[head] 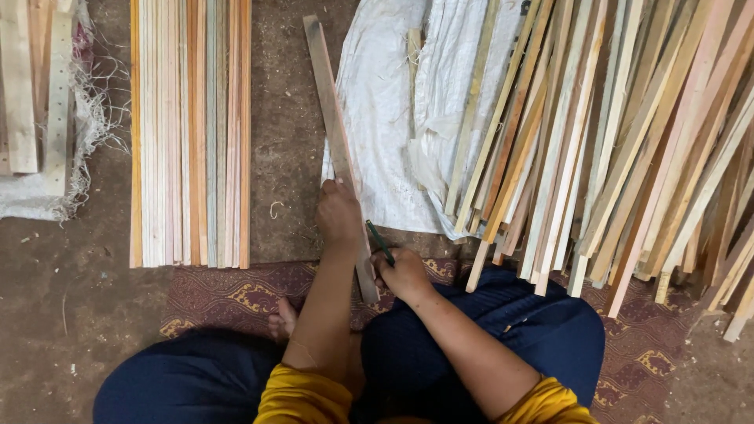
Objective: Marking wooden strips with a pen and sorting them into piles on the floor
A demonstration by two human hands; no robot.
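1. At the bottom centre, the right hand [404, 275] is closed around a thin green pencil [379, 241], its tip at the long flat wooden slat [339, 149].
2. Just above, the left hand [338, 213] presses flat on that slat, which runs diagonally up to the top centre.
3. A patterned maroon mat [228, 294] lies beneath.
4. Farther up, a neat row of wooden strips [190, 129] lies at left; a loose heap of wooden sticks [620, 141] on a white woven sack [385, 118] fills the right.
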